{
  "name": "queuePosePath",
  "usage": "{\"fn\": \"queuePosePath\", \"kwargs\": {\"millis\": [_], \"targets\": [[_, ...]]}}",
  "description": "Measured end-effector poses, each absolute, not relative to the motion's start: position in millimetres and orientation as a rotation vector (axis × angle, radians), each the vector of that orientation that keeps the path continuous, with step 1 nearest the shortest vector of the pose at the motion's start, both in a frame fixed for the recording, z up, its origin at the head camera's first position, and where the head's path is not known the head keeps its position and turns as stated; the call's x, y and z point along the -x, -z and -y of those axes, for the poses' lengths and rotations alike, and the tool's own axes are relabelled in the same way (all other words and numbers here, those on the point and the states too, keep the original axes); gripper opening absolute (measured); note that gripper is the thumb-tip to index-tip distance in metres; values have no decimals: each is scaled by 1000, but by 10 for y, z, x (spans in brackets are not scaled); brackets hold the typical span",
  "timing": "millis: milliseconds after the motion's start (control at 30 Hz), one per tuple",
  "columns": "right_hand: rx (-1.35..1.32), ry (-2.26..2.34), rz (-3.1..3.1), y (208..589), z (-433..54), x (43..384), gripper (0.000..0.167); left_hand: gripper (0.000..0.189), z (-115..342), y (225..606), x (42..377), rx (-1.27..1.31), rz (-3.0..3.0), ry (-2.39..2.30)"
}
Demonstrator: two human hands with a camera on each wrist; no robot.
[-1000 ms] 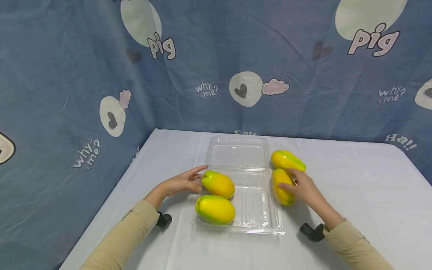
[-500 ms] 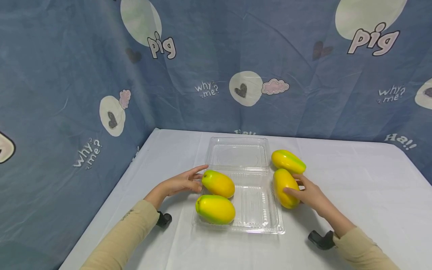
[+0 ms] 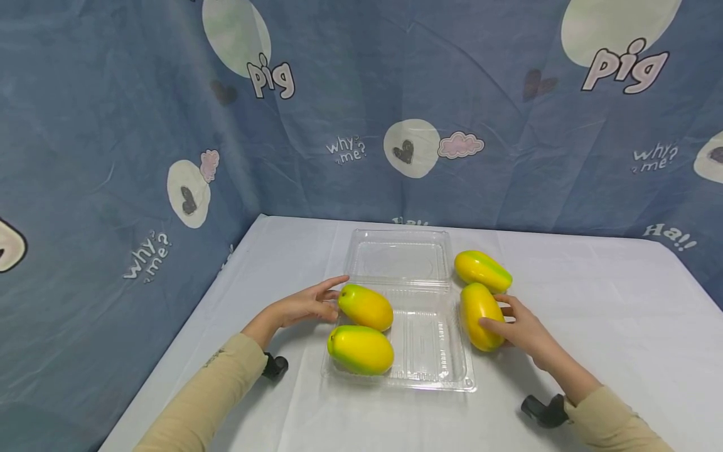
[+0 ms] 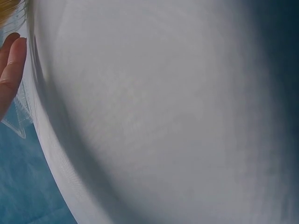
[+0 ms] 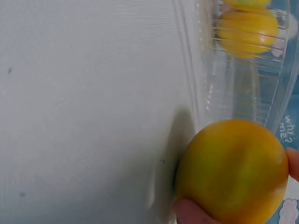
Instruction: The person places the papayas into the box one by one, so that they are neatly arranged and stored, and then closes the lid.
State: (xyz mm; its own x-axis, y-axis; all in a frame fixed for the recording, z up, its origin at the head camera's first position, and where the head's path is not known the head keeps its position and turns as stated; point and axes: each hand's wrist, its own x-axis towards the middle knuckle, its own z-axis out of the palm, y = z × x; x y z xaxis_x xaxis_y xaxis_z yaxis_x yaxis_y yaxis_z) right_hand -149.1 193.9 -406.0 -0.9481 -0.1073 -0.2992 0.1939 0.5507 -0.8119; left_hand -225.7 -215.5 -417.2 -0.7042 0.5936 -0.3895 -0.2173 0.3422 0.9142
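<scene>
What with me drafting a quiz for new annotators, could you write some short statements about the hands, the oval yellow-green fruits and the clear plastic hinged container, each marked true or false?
1. The right hand holds an oval, mostly yellow fruit. True.
2. The clear plastic lid is closed over the clear plastic container. False: it lies open on the far side.
3. Two oval yellow-green fruits lie in the left part of the container. True.
4. The left hand holds a fruit up in the air. False: it is at the container's left side with no fruit raised.
5. A fourth oval yellow-green fruit lies inside the container. False: it is outside, right of the open lid.
</scene>
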Motion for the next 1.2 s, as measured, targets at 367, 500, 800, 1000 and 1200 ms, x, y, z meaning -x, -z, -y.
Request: {"fn": "queuePosePath", "kwargs": {"millis": [367, 500, 800, 1000, 1200], "targets": [[8, 1325, -2560, 3863, -2000, 1537, 80, 83, 2141, 4164, 2267, -332, -1874, -1443], [82, 1325, -2629, 3747, -1976, 1564, 78, 82, 2141, 4159, 2274, -328, -1871, -1441], [304, 1364, -2716, 3591, -1768, 1605, 70, 83, 2135, 4143, 2272, -333, -1866, -1449], [518, 1376, -2756, 3616, -1613, 1633, 64, 83, 2149, 4162, 2278, -348, -1860, -1445], [652, 1348, -2797, 3689, -1486, 1662, 61, 83, 2145, 4152, 2275, -354, -1856, -1448]]}}
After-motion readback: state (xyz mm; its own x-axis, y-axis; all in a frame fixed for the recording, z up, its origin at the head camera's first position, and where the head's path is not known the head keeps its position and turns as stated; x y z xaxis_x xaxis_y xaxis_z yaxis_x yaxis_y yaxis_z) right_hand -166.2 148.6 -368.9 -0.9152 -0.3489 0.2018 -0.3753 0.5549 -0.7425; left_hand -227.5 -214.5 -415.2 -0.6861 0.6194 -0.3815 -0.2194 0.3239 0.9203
